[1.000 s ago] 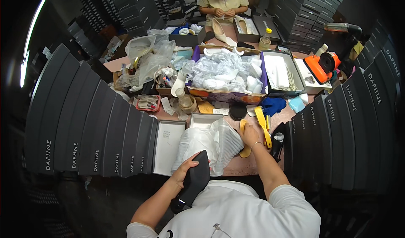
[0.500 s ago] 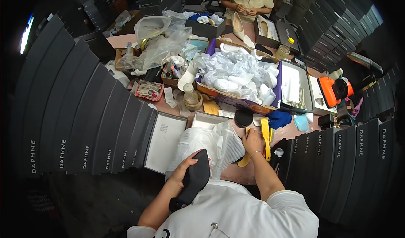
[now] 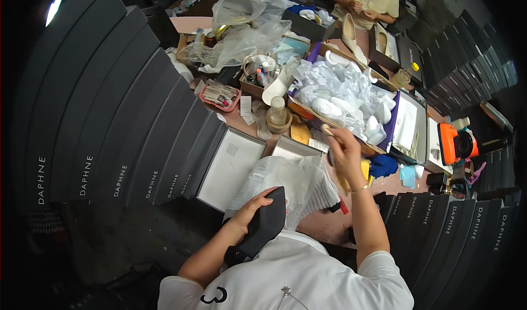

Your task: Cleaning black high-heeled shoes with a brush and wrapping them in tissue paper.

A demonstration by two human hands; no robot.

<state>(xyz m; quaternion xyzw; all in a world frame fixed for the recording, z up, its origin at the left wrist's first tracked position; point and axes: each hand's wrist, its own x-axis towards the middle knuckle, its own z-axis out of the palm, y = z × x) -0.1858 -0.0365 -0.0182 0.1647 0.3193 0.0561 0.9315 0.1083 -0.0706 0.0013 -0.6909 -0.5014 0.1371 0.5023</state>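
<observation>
My left hand (image 3: 251, 211) is closed round a black shoe (image 3: 269, 222), held against my white shirt with its narrow end up. In front of it lies crumpled white tissue paper (image 3: 269, 181) over an open shoe box (image 3: 296, 147). My right hand (image 3: 346, 153) is raised above the table, fingers pinched on a long tan tool (image 3: 342, 182). One end of the tool pokes out above the fingers; the rest is blurred and partly hidden, so its kind is unclear. A yellow brush (image 3: 366, 170) lies just behind that hand.
Dark shoe boxes are stacked at the left (image 3: 126, 134) and right (image 3: 439, 222). A purple-edged carton (image 3: 390, 129) holds white shoe forms and tissue. Beyond lie a pink basket (image 3: 220, 108), a glass jar (image 3: 278, 115) and an orange device (image 3: 449, 144). Opposite sits another person (image 3: 365, 5).
My right hand has lifted off the table with the tan tool and moved farther away. The left hand still holds the black shoe. The whole view has turned and shifted.
</observation>
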